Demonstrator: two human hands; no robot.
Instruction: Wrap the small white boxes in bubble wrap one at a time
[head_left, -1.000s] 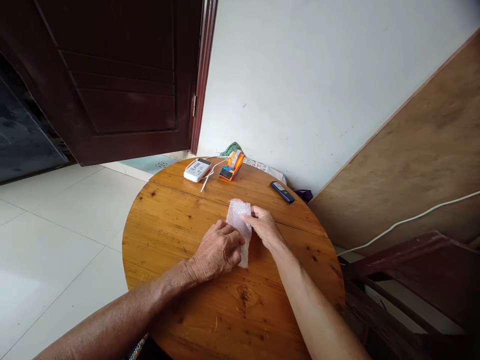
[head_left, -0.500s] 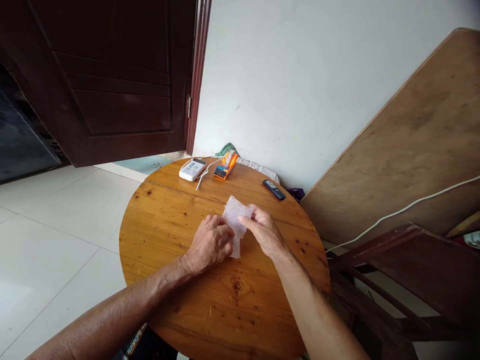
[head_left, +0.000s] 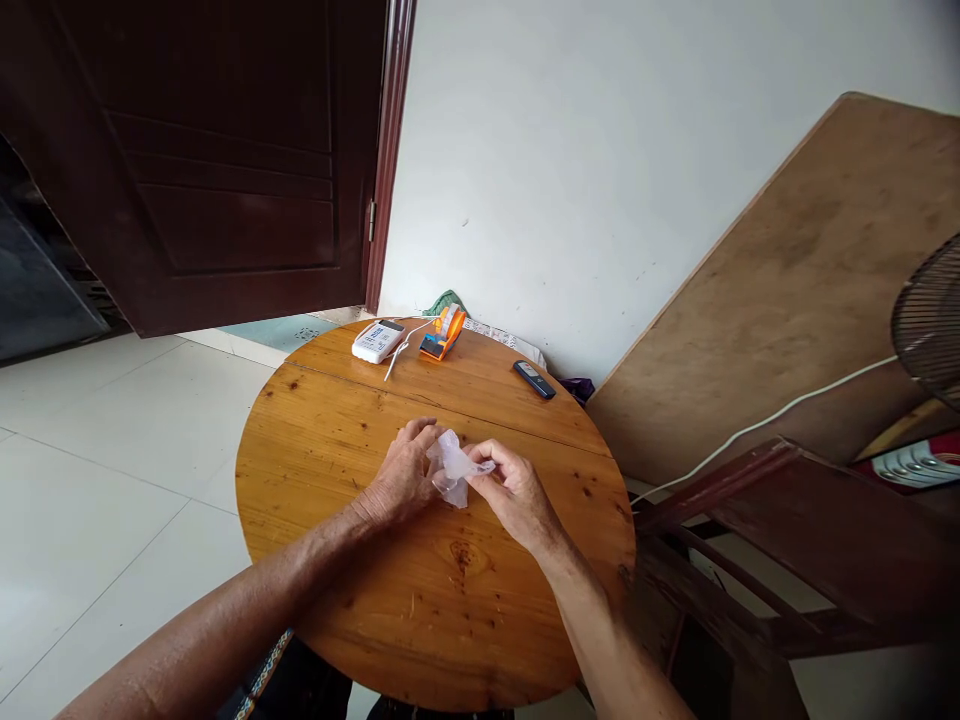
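Observation:
A small piece of clear bubble wrap [head_left: 452,466] lies crumpled between both my hands over the middle of a round wooden table [head_left: 345,430]. My left hand [head_left: 402,478] rests on the tabletop with its fingers curled onto the wrap's left side. My right hand [head_left: 511,486] pinches the wrap's right edge between thumb and fingers. Part of the wrap is hidden under my fingers.
At the table's far edge sit a white device with a screen [head_left: 378,340] and its cable, an orange tape dispenser [head_left: 442,334] and a dark remote [head_left: 534,379]. A dark door [head_left: 202,160] stands left, a leaning wooden board [head_left: 787,290] right, a fan [head_left: 930,320] at the right edge.
The bubble wrap stood up as a flat sheet before; now it is folded down and bunched small between my hands. My view has shifted slightly, bringing the fan in at the right.

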